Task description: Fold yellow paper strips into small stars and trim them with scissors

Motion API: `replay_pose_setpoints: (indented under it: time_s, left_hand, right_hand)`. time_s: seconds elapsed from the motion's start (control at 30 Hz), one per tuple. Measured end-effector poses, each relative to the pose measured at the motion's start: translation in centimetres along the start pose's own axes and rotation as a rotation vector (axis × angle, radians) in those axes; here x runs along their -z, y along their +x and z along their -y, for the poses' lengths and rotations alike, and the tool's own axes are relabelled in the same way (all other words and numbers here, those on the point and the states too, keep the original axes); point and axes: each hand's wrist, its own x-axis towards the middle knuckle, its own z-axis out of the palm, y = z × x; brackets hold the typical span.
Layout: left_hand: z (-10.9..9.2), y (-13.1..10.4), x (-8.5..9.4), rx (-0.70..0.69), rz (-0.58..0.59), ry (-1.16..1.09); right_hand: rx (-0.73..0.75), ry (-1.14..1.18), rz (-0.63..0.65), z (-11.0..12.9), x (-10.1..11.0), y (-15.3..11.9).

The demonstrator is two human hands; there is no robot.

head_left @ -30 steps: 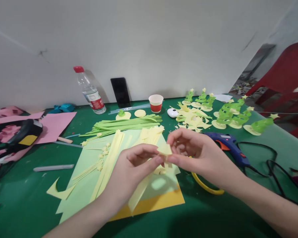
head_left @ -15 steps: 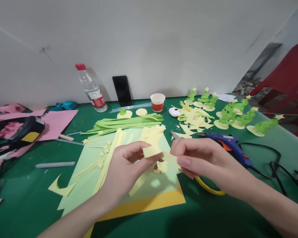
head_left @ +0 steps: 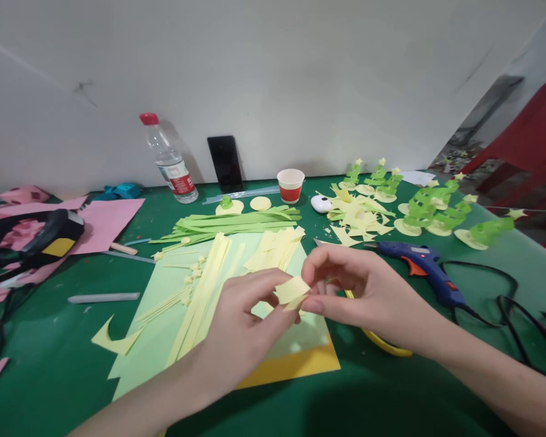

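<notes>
Between my hands is a pale yellow paper strip (head_left: 292, 290), bent over on itself. My left hand (head_left: 250, 321) pinches it from the left, and my right hand (head_left: 346, 288) grips its right side with thumb and fingers; the fingers partly hide the strip. Beneath them lie light green sheets (head_left: 295, 358) over a yellow-orange sheet (head_left: 291, 367). On the sheets rest long pale yellow strips (head_left: 200, 297), a pile of shorter strips (head_left: 273, 247) and several tiny paper stars (head_left: 195, 273). Scissors with a yellow handle (head_left: 382, 345) lie partly under my right hand.
A blue glue gun (head_left: 430, 267) with a black cord lies right. Behind are green strips (head_left: 232, 223), yellow scraps (head_left: 359, 212), a paper cup (head_left: 290, 186), a phone (head_left: 225, 164) and a bottle (head_left: 173, 164). Several green spiral paper trees (head_left: 421, 206) stand at right; pink paper (head_left: 109, 221) lies left.
My right hand has moved left, close against my left hand. The strip, stretched between the hands before, is now folded into a smaller shape. The view has shifted slightly.
</notes>
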Motion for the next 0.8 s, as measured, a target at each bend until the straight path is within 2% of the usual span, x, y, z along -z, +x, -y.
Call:
replay_pose_setpoints:
  time_s: [0.17,0.3,0.37,0.43,0.5,0.57,0.67,0.73,0.8]
  left_hand:
    - [-0.1,-0.5,0.3,-0.191,0.091,0.171]
    - [-0.2,-0.2,0.9,-0.191,0.123,0.288]
    - [-0.1,0.1,1.2,-0.125,0.101,0.231]
    - [0.0,0.2,1.4,0.003,0.067,0.101]
    - [-0.1,0.3,1.4,0.142,0.081,-0.043]
    - [-0.5,0.5,1.2,0.219,0.124,-0.159]
    - [-1.6,1.6,1.1,0.273,0.147,-0.217]
    - [-1.9,2.1,1.1,0.218,0.082,-0.172]
    - [-0.6,0.3,1.1,0.081,-0.080,-0.088]
  right_hand:
    - [0.001,-0.008,-0.042,0.0,0.3,0.0]
    - [-0.039,0.067,-0.036,0.1,0.7,0.3]
    - [-0.100,0.130,-0.018,0.2,0.8,0.3]
    - [-0.178,0.182,0.015,0.3,0.9,0.1]
    - [-0.214,0.196,0.043,0.3,0.8,0.0]
    - [-0.182,0.164,0.036,0.3,0.7,-0.1]
    - [-0.099,0.106,-0.007,0.3,0.6,-0.1]
    - [-0.056,0.111,-0.021,0.3,0.7,-0.1]
    - [-0.024,0.142,-0.040,0.3,0.8,-0.1]
